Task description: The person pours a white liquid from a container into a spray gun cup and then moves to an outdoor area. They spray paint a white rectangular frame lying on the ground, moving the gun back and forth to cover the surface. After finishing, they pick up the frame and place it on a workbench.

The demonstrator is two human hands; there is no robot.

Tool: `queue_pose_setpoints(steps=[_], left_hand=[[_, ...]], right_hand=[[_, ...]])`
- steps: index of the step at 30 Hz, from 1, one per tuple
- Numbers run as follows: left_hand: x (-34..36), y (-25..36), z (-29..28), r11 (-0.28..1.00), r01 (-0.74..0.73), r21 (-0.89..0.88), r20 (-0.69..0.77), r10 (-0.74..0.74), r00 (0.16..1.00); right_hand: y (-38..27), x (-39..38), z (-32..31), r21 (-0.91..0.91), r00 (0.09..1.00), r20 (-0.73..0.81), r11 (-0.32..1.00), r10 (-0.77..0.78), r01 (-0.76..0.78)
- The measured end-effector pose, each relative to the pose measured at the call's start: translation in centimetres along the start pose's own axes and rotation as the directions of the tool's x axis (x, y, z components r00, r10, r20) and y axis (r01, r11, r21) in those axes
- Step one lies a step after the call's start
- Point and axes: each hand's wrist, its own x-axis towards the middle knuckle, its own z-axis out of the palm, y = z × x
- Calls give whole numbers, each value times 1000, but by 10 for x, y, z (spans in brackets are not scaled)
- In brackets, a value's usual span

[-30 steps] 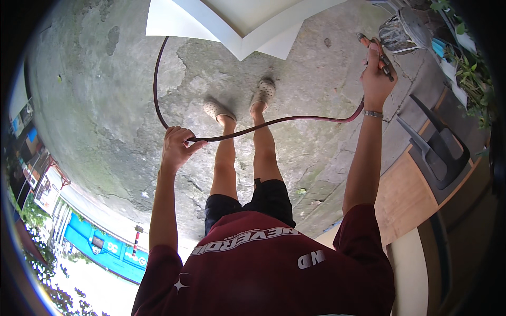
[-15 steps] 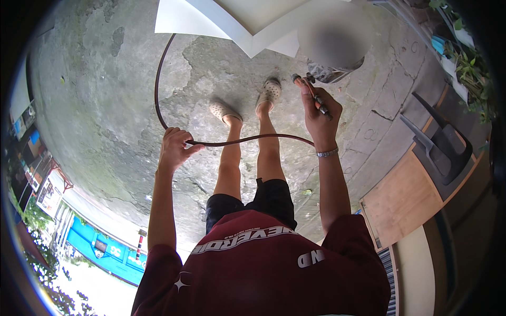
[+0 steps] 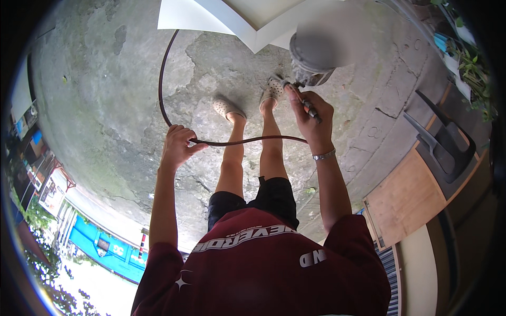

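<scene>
Orange-and-dark metal, the slim spray gun is sitting right of centre, my right hand closing around it; its spattered grey cup, partly blurred, is showing just beyond. My left hand is gripping the dark-red rubber hose, which is passing rightward behind the right hand. Farther off, a white sharp-cornered panel is jutting over grey concrete ground. I am judging the work under way; what is done or left, I cannot tell.

We have a grey concrete floor under us, cracked and patchy; our clogs stand directly on it, the right slightly ahead.
</scene>
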Motion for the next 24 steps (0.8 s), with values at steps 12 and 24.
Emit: queue_pose_setpoints(steps=[12,24], left_hand=[[18,23,8,996,72,-47,-36,-73,997],[44,46,10,992,98,-80,-88,-105,991]], right_hand=[[51,85,-54,-49,983,-160,995,-92,85],[82,172,-108,-16,879,-435,978,-193,207]])
